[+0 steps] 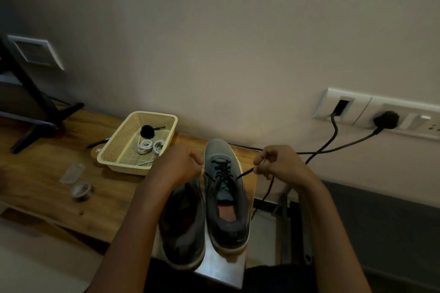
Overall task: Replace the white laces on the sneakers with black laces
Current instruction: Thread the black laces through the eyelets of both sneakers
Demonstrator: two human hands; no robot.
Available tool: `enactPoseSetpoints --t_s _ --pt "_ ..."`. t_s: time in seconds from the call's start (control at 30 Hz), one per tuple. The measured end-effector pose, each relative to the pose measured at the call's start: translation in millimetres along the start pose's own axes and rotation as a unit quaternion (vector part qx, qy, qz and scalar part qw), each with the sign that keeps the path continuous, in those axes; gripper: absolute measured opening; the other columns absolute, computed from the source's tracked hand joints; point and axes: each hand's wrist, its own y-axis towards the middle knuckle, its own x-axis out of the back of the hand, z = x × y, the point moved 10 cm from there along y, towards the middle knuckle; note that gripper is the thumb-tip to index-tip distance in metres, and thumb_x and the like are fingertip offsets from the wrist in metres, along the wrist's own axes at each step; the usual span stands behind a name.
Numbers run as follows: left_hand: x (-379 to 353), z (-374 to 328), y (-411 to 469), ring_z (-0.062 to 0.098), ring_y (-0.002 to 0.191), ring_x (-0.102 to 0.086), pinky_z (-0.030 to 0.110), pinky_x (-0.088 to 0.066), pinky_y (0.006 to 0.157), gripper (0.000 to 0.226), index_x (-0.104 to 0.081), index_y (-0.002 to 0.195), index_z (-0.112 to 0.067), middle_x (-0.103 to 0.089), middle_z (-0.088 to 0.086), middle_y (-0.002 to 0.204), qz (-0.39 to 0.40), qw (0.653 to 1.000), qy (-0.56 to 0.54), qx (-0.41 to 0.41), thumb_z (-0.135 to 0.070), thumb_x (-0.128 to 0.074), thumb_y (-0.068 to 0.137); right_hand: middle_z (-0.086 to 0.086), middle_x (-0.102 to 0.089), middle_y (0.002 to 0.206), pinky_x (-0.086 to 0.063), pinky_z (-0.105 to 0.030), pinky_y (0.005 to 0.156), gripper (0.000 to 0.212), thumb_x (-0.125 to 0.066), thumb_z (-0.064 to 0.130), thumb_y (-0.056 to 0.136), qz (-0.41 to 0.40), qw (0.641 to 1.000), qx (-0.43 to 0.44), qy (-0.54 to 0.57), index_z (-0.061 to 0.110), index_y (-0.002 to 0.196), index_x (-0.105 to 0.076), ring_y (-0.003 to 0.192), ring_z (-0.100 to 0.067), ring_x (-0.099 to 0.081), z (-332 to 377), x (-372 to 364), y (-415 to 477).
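Two grey sneakers stand side by side on a metal stool. The right sneaker (225, 195) has a black lace (222, 170) threaded through its lower eyelets. My right hand (277, 165) pinches one end of that lace to the right of the shoe. My left hand (178, 164) is closed at the shoe's left side, apparently on the other lace end, which is hidden. My left forearm covers much of the left sneaker (183, 228). A cream basket (114, 152) behind holds coiled white laces (150, 146) and a rolled black lace (147, 131).
The basket sits on a wooden table (42, 173) with a clear plastic case (72, 173) and a tape roll (81, 191). A black stand (35, 107) is at the far left. Black cables (331, 145) run from wall sockets (385, 118) on the right.
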Motion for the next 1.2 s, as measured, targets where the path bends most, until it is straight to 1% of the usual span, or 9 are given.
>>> enactPoseSetpoints --t_s 0.2,0.4,0.57,0.73,0.83,0.93,1.03,1.13,1.2 --pt "27.1 -69.6 -34.7 0.004 0.079 -0.065 0.019 -0.051 0.073 0.007 -0.067 0.082 -0.028 -0.069 -0.01 0.08 -0.048 0.975 -0.157 -0.149 -0.022 -0.067 0.087 -0.008 -0.067 0.065 -0.049 -0.018 0.059 0.012 -0.065 -0.004 0.082 -0.028 0.978 0.163 0.129 0.007 0.079 -0.07 0.057 -0.008 -0.058 87.4 15.4 -38.1" --pt "63.4 -97.6 -60.4 0.001 0.078 -0.065 0.011 -0.049 0.071 0.01 -0.066 0.085 -0.025 -0.069 -0.008 0.078 -0.137 0.925 -0.256 -0.244 -0.017 -0.063 0.089 -0.006 -0.071 0.08 -0.051 -0.016 0.067 0.023 -0.063 -0.002 0.084 -0.061 0.966 0.182 0.175 0.009 0.103 -0.068 0.068 -0.008 -0.064 102.9 18.0 -46.3" --pt "74.4 -115.2 -77.7 -0.001 0.088 -0.062 0.008 -0.045 0.079 0.011 -0.066 0.092 -0.03 -0.069 -0.012 0.087 -0.167 0.893 -0.252 -0.335 -0.021 -0.061 0.089 -0.009 -0.072 0.094 -0.056 -0.029 0.082 0.02 -0.065 0.002 0.083 -0.004 0.966 0.22 0.136 0.015 0.097 -0.07 0.09 -0.018 -0.068 121.9 4.0 -56.2" --pt "79.1 -102.9 -72.5 0.007 0.092 -0.062 0.022 -0.051 0.083 0.026 -0.055 0.12 -0.026 -0.069 -0.006 0.098 -0.185 0.836 -0.395 -0.333 -0.025 -0.039 0.099 0.005 -0.069 0.067 -0.045 -0.01 0.06 0.008 -0.071 0.003 0.079 -0.056 0.961 0.233 0.139 0.011 0.079 -0.072 0.063 0.002 -0.061 128.2 11.9 -57.8" --pt "39.2 -73.1 -38.2 0.009 0.099 -0.063 0.024 -0.05 0.083 0.032 -0.054 0.121 -0.029 -0.068 -0.005 0.108 -0.12 0.872 -0.425 -0.213 -0.029 -0.027 0.104 0.0 -0.071 0.072 -0.047 -0.011 0.06 0.007 -0.07 -0.002 0.078 -0.044 0.958 0.228 0.166 0.005 0.081 -0.072 0.064 -0.004 -0.065 126.0 13.3 -56.7" --pt "-19.8 -49.1 -21.8 0.007 0.096 -0.063 0.026 -0.047 0.082 0.036 -0.063 0.096 -0.027 -0.069 -0.007 0.095 -0.023 0.927 -0.365 -0.087 -0.035 -0.029 0.102 -0.01 -0.07 0.074 -0.05 -0.018 0.054 0.009 -0.069 -0.002 0.079 -0.037 0.961 0.218 0.166 0.006 0.081 -0.071 0.059 -0.009 -0.065 123.4 12.4 -54.8" --pt "-51.7 -49.7 -18.2 0.001 0.079 -0.064 0.02 -0.048 0.076 0.042 -0.063 0.079 -0.023 -0.069 -0.009 0.076 0.034 0.94 -0.315 -0.128 -0.033 -0.029 0.103 -0.014 -0.067 0.07 -0.054 -0.027 0.054 0.011 -0.066 -0.005 0.081 -0.056 0.961 0.201 0.182 0.005 0.078 -0.068 0.054 -0.015 -0.064 118.5 15.7 -51.7" --pt "-59.1 -33.1 -10.0 0.021 0.092 -0.061 0.041 -0.048 0.09 0.039 -0.058 0.078 -0.018 -0.066 0.007 0.093 -0.023 0.969 -0.22 -0.106 -0.035 -0.031 0.101 -0.019 -0.066 0.073 -0.056 -0.027 0.054 0.012 -0.061 -0.009 0.084 -0.108 0.952 0.16 0.237 0.001 0.08 -0.066 0.055 -0.018 -0.066 103.7 23.1 -45.8" --pt "-53.2 -27.3 -13.1 0.021 0.095 -0.055 0.043 -0.045 0.09 0.033 -0.058 0.085 -0.017 -0.06 0.005 0.096 -0.11 0.988 -0.082 -0.076 -0.03 -0.032 0.102 -0.018 -0.066 0.075 -0.058 -0.028 0.055 0.016 -0.055 -0.014 0.085 -0.147 0.941 0.114 0.284 -0.001 0.081 -0.064 0.057 -0.019 -0.068 86.5 25.8 -40.4"
